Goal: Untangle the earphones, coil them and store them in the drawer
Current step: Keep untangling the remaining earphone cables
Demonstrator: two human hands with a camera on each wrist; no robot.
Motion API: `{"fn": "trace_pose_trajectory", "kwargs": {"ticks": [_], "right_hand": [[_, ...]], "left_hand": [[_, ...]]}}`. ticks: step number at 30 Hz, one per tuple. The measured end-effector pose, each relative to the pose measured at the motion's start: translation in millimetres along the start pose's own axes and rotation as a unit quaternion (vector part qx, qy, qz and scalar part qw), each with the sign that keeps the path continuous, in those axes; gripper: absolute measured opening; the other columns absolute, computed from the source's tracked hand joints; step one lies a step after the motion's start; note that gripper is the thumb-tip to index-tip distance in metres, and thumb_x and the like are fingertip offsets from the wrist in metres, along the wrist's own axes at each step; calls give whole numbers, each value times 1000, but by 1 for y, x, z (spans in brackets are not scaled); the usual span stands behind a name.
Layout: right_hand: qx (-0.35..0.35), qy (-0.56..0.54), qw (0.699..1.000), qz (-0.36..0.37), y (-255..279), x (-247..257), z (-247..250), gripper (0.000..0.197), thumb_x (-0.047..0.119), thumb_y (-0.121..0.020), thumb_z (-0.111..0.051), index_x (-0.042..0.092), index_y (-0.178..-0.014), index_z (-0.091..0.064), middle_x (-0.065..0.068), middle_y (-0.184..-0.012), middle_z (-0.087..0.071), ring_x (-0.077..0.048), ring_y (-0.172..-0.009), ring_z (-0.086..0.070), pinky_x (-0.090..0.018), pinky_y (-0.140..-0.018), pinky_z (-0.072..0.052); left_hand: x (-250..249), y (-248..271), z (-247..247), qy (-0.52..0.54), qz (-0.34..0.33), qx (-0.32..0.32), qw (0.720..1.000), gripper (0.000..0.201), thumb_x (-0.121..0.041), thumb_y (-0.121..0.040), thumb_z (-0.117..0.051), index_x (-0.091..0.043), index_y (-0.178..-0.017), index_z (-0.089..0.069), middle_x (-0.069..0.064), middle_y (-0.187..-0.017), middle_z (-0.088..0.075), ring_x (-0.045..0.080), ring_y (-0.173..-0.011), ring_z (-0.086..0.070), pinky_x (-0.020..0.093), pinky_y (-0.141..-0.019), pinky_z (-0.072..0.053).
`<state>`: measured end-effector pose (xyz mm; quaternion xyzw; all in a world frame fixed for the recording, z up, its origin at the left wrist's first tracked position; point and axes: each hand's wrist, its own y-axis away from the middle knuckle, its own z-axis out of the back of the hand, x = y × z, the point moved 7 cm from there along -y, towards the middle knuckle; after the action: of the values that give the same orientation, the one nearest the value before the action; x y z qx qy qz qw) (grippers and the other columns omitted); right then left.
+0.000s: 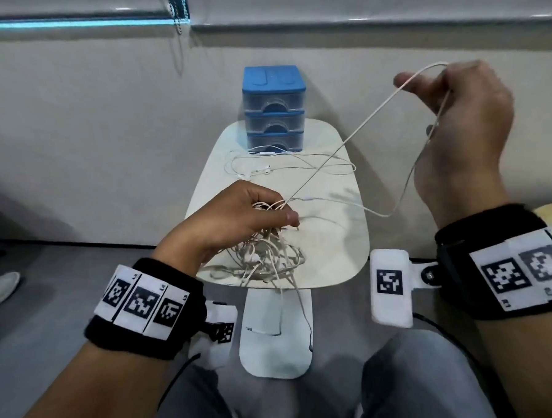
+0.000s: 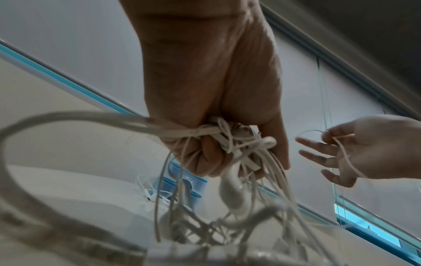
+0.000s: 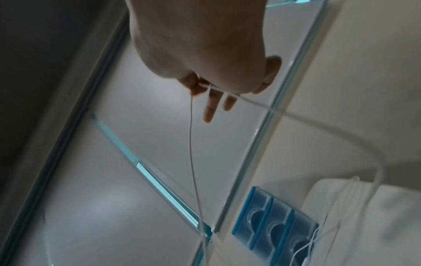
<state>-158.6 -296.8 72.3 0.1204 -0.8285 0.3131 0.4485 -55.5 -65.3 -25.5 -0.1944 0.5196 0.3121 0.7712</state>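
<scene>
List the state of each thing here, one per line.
Tangled earphones: still knotted, bunch gripped.
Pulled cord: drawn out of the tangle, stretched between both hands.
Loose earphones: spread on the table, uncoiled.
Drawer unit: all three drawers closed.
Left hand: gripping the tangle.
Right hand: raised, pinching the cord.

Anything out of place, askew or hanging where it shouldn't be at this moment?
Yes. Strands of the tangled earphone bundle gripped by the left hand spill over the table's near edge and dangle toward the floor. A second pair of earphones lies loose by the drawer unit, whose drawers are all closed.
</scene>
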Motion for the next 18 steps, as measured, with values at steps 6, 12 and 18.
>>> {"fn": "trace_pose_trajectory", "kwargs": {"ticks": [6, 12, 18], "right_hand": [[43, -163, 960, -223, 29, -19, -13, 27, 15, -94, -44, 18, -68, -42, -3, -51, -36, -17, -37, -33, -24, -47, -40], [391, 290, 862, -141, 80, -45, -54, 29, 39, -95, -67, 11, -87, -62, 4, -50, -40, -10, -42, -32, -19, -41, -25], [431, 426, 795, -36, 77, -52, -58, 28, 32, -94, -69, 12, -75, -70, 11, -47, -46, -7, -43, -41, -22, -50, -26]], "left_hand": [[-9, -1, 4, -33, -6, -24, 999, 24, -34, -97, -66, -17, -90, -83, -15, -67, -66, 6, -66, -51, 12, -53, -37], [-19, -3, 2, -58, -19, -23, 998, 26, -35, -98, -65, -18, -86, -83, 12, -84, -75, 12, -70, -57, 30, -70, -45], [-25, 2, 1, -62, -32, 15, 997, 14, -26, -92, -74, -13, -89, -80, 22, -92, -69, 15, -75, -61, 36, -77, -51]]}}
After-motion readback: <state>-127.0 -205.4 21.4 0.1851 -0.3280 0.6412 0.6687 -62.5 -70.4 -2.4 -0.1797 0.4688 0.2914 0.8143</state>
